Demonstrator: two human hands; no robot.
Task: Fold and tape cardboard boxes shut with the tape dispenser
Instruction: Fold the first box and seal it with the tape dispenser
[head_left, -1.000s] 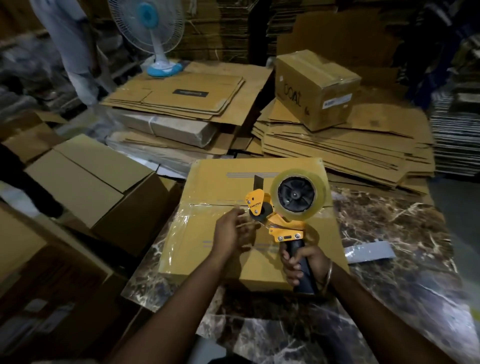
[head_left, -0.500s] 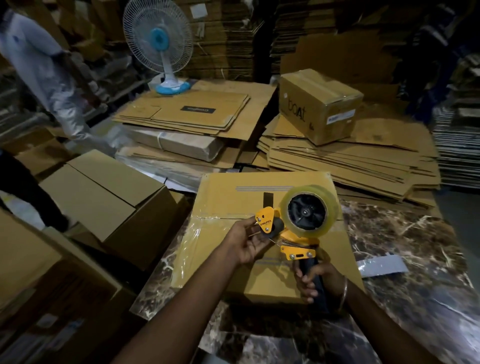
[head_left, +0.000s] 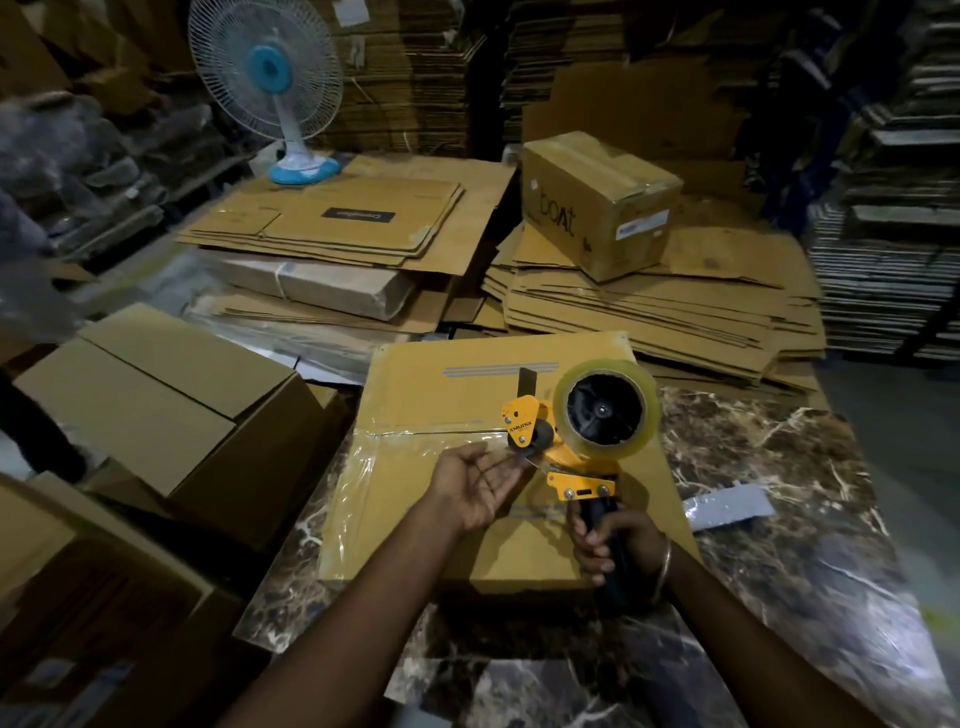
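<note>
Head view: a closed cardboard box (head_left: 467, 519) lies flat on the marbled tabletop (head_left: 779, 545), with clear tape across its middle seam and left part. The right hand (head_left: 613, 540) has its fingers (head_left: 589, 538) curled tightly round the dark handle of the yellow tape dispenser (head_left: 566, 452), holding it upright above the box's right half, with the clear tape roll (head_left: 605, 410) facing the camera. The left hand (head_left: 480, 486) is palm up, fingers loosely straight, their tips at the dispenser's roller and blade end; whether they touch a loose tape end I cannot tell. A taped box marked "boat" (head_left: 597, 208) sits on stacked flat cardboard (head_left: 649, 312) beyond. A fan (head_left: 267, 78) stands at the back left.
</note>
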